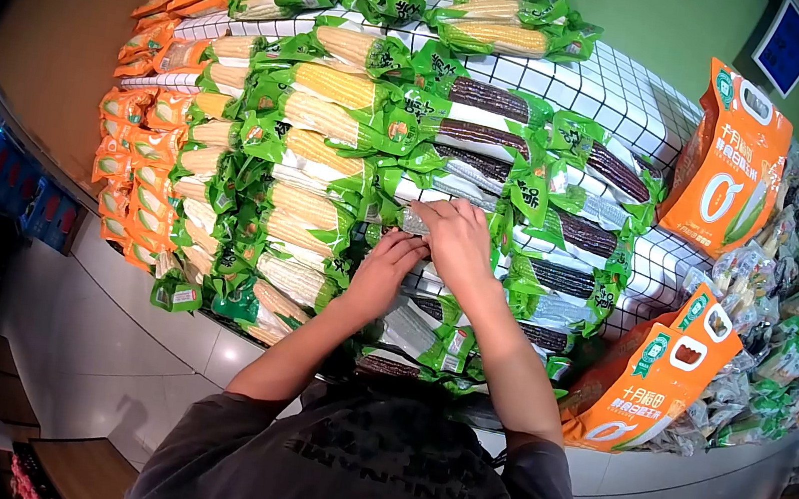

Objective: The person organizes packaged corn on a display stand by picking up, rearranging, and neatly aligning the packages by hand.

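Note:
My left hand [384, 273] and my right hand [456, 240] are close together over the middle of a display of packed corn. The fingers of both bend down onto a green and clear package between the rows, and what they grip there is too hidden to tell. Left of my hands lie packs of pale yellow corn [304, 205]. On the right are packs of dark purple corn [562, 279]. Below my right hand is a silvery see-through pack [407, 326] with a green end.
Orange corn bags [151, 207] line the left edge. Two orange carry boxes stand at the right, one upper [724, 161] and one lower [649, 383]. Further right is a heap of clear and green packs [796, 302]. A checked white cloth [632, 93] covers the raised back.

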Tool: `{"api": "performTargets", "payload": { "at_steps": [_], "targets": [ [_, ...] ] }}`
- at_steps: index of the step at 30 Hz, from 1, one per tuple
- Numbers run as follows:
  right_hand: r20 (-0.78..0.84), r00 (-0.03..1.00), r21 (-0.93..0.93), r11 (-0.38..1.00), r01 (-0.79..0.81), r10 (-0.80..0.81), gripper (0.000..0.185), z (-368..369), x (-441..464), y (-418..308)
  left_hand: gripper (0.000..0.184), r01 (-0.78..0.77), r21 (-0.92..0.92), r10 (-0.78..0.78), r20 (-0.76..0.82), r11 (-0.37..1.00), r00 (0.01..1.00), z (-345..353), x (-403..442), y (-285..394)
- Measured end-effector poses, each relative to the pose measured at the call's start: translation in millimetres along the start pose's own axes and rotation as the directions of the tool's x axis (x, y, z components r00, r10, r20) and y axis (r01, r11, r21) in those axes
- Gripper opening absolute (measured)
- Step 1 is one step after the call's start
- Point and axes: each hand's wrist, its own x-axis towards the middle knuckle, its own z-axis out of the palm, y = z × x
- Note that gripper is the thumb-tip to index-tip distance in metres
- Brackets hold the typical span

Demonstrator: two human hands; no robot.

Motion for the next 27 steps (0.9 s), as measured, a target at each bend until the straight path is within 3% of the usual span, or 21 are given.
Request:
{"api": "performTargets", "payload": {
  "at_steps": [5, 7, 11, 15, 17, 21, 27],
  "targets": [
    [-0.031, 0.996, -0.062, 0.994, -0.086, 0.084, 0.040, 1.9, 0.4, -6.0, 0.048, 0.000, 0.038, 0.001, -0.030, 0.999, 1.000, 4.3, -3.5, 0.1],
    [-0.029, 0.986, -0.142, 0.975, -0.168, 0.166, 0.041, -0.4, 1.1, -8.4, 0.050, 0.181, 0.114, -0.179, -0.020, 0.977, 0.984, 1.7, -3.3, 9.8],
    [-0.053, 0.991, -0.174, 0.976, -0.132, 0.125, 0.039, 8.3, -3.0, -6.2, 0.051, 0.188, 0.213, -0.180, -0.059, 0.959, 0.982, 1.8, -2.3, 10.0],
    [-0.051, 0.973, -0.030, 0.974, -0.225, 0.223, 0.049, 3.6, -10.2, -5.2, 0.050, 0.143, 0.224, -0.132, -0.065, 0.964, 0.989, -0.1, -0.9, 10.4],
    [-0.110, 0.977, 0.032, 0.983, -0.179, 0.181, 0.039, 4.6, -15.7, -4.9, 0.051, 0.150, 0.211, -0.137, -0.075, 0.966, 0.988, -2.4, 1.2, 10.8],
    [-0.280, 0.945, 0.016, 0.985, -0.171, 0.168, 0.041, 7.5, -38.5, -17.3, 0.050, 0.130, 0.214, -0.111, -0.099, 0.968, 0.989, -6.1, -0.8, 12.1],
    [-0.262, 0.934, 0.101, 0.969, -0.224, 0.243, 0.041, 7.1, -60.6, -4.6, 0.046, 0.146, 0.130, -0.129, -0.131, 0.981, 0.983, -15.9, -4.7, 21.6]
  ]
}}
